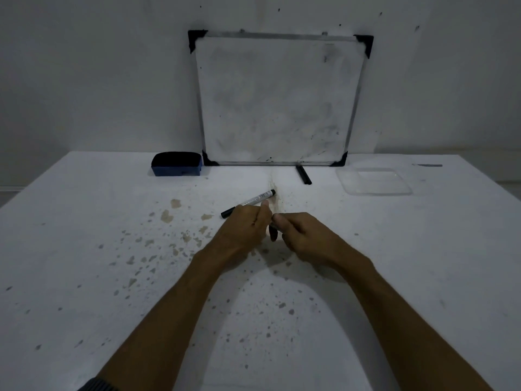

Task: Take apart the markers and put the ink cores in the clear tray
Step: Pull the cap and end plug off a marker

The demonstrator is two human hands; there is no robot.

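Note:
My left hand (242, 230) and my right hand (300, 235) meet at the middle of the table, fingers curled. Between them they pinch a small dark marker part (273, 234), mostly hidden by the fingers. Just beyond my left hand a white-barrelled marker (255, 200) with black ends lies slanted on the table; whether a fingertip touches it I cannot tell. The clear tray (375, 182) sits at the far right with nothing visible inside. A thin black stick (304, 174), a core or a marker piece, lies in front of the whiteboard.
A small whiteboard (279, 100) leans against the wall at the back. A blue eraser (177, 164) sits to its left. A thin dark strip (427, 165) lies at the far right. The white table (112, 277) is speckled with stains.

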